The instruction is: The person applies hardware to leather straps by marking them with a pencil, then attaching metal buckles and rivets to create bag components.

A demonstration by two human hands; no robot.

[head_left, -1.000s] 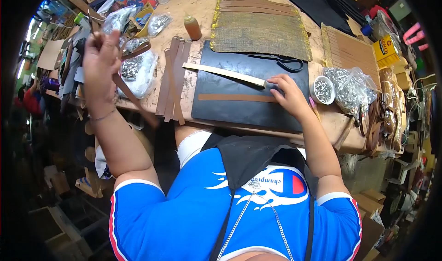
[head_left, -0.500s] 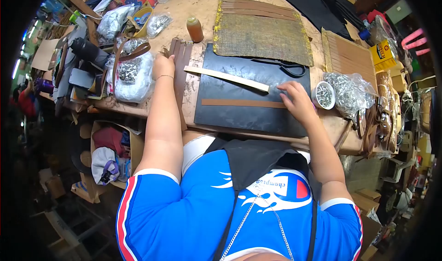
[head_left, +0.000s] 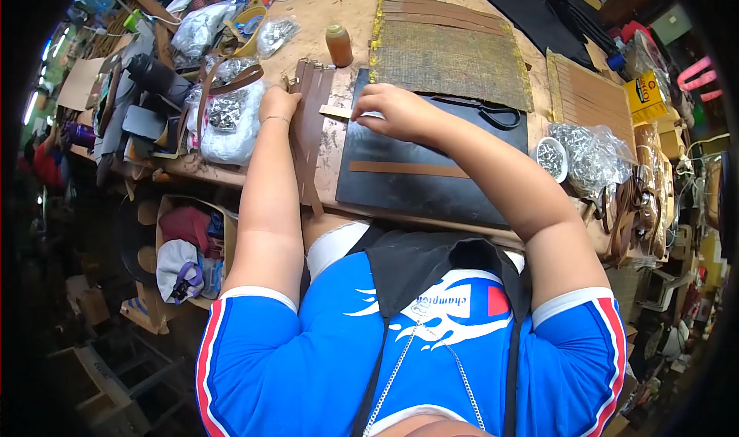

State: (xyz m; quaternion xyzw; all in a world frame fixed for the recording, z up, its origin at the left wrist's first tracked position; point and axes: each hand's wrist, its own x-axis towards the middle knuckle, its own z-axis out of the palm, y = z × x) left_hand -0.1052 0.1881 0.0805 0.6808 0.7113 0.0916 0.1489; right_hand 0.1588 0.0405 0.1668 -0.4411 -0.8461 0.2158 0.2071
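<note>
My right hand (head_left: 394,113) reaches across the black board (head_left: 431,194), its fingers closed on a narrow pale strip (head_left: 334,113). The strip's left end sticks out past my fingertips; its other end is hidden under my hand and forearm. My left hand (head_left: 279,104) is at the left edge of several brown leather straps (head_left: 309,106) lying lengthwise. Its fingers look curled, and what they hold, if anything, is hidden. A single brown strap (head_left: 408,169) lies across the board below my right forearm. Black-handled scissors (head_left: 499,116) rest at the board's upper edge.
A worn woven mat (head_left: 446,52) overlaps the board's far edge, with brown strips on it. Beyond the straps stands a bottle of amber liquid (head_left: 339,46). Right of the board are a white cup of metal pieces (head_left: 550,160) and a plastic bag (head_left: 589,156). Bagged hardware (head_left: 227,121) sits left.
My right hand has moved left from the board's right side and closed on the pale strip. My left hand stays beside the straps. The view has shifted slightly.
</note>
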